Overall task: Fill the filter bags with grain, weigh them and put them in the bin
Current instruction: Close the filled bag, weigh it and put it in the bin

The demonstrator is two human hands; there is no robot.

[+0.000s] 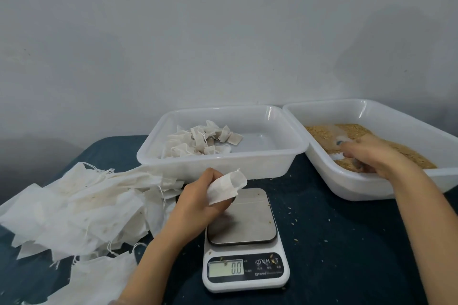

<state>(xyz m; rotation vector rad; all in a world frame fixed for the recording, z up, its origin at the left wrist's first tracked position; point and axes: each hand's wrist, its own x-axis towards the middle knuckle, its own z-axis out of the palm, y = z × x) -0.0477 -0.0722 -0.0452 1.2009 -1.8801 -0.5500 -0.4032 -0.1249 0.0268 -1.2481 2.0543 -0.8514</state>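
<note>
My left hand [198, 199] holds an empty white filter bag [226, 187] with its mouth open toward the right, just above the far left corner of the scale's steel platform [247, 220]. The scale display [225, 268] reads 0.0. My right hand [371, 156] is inside the right bin [352, 188], on the brown grain [322, 136], gripping a clear plastic scoop [340, 137] that is blurred. Filled, tied bags [198, 142] lie in the left half of the middle bin [215, 163].
A loose heap of empty filter bags with strings [81, 208] covers the table's left side. Stray grains [297, 220] are scattered over the dark blue cloth right of the scale. A grey wall stands right behind the bins.
</note>
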